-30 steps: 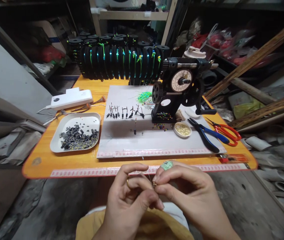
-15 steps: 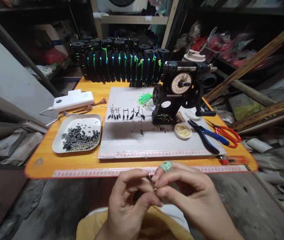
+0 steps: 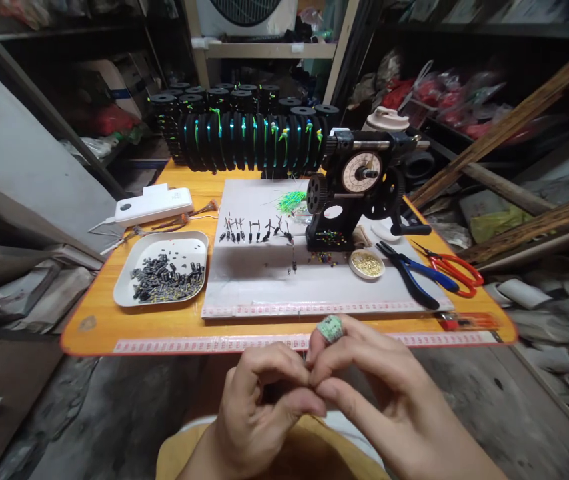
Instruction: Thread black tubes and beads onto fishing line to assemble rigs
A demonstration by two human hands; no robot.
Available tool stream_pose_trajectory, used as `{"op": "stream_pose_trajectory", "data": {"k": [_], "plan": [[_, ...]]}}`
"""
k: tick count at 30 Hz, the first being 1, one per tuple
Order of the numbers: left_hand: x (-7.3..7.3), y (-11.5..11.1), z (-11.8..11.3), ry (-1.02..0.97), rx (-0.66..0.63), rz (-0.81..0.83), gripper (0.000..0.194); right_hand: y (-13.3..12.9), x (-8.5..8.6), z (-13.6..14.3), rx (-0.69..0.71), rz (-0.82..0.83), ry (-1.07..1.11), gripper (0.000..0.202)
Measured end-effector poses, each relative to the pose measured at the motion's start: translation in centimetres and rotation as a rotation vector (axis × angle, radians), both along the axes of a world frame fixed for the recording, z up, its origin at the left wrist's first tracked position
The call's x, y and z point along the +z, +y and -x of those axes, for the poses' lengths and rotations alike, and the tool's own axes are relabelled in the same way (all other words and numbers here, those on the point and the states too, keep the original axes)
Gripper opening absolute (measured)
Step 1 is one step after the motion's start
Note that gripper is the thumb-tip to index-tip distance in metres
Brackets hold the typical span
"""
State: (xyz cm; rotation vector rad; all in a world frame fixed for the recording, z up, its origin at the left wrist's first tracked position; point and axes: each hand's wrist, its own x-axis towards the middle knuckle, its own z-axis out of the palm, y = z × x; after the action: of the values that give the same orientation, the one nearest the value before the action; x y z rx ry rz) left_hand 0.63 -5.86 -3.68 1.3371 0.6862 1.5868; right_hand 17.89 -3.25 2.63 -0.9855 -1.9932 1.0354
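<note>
— Fingertips [image 3: 331, 389] together, left hand [image 3: 254, 407] against right hand [image 3: 394, 393]; anything pinched between is hidden, its axis unreadable!
— Beyond them, slightly left, lone black piece [image 3: 294, 267] on the pale board [image 3: 244, 287]; long axis points away; nearer hand, can't tell!

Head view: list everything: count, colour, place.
Table: one, orange, centre
Board: one, pale, on table
Crank machine: one, black, on board
Spools: many, black, table back
Green strands: bunch, beside machine
Beads: many, multicoloured, on board
Tray: one, white, left
Small parts: many, dark, in tray
Dish: one, white, on board
Gold bits: many, in dish
White device: one, back left
Pliers: one, blue-black, right
Scissors: one, red-handled, right
Measuring tapes: two, pink, front
Shelves: several, background
Left hand: one, bare, front
Right hand: one, bare, front
</note>
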Motion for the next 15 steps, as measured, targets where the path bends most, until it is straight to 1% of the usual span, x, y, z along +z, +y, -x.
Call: {"op": "stream_pose_trajectory", "data": {"k": [2,4,5,7,10,12,13,15], "plan": [[0.1,0.0,0.5,0.116,0.006,0.023,0.035,-0.4,-0.4,0.2,-0.022,-0.098,0.007,0.016],[0.5,0.3,0.9,0.242,0.015,0.001,0.028,-0.8,-1.1,0.2,-0.043,-0.176,0.042,0.020],[0.8,0.5,1.1,0.293,0.019,-0.029,0.024,-1.0,-1.4,0.2,-0.054,-0.188,0.057,0.022],[1.3,1.0,1.5,0.381,0.017,-0.092,0.019,-1.1,-1.9,-0.1,-0.059,-0.156,0.080,0.022],[1.5,1.9,2.1,0.531,0.027,-0.143,0.018,-1.1,-2.4,-0.6,0.022,-0.065,0.184,0.016],[1.1,2.3,2.4,0.626,0.089,-0.169,0.017,-1.0,-2.6,-0.8,0.105,0.012,0.309,0.012],[0.8,2.4,2.5,0.657,0.142,-0.189,0.016,-1.0,-2.7,-0.8,0.140,0.049,0.373,0.012],[0.4,2.5,2.5,0.684,0.251,-0.221,0.015,-0.9,-2.9,-0.8,0.145,0.106,0.443,0.013]]}}
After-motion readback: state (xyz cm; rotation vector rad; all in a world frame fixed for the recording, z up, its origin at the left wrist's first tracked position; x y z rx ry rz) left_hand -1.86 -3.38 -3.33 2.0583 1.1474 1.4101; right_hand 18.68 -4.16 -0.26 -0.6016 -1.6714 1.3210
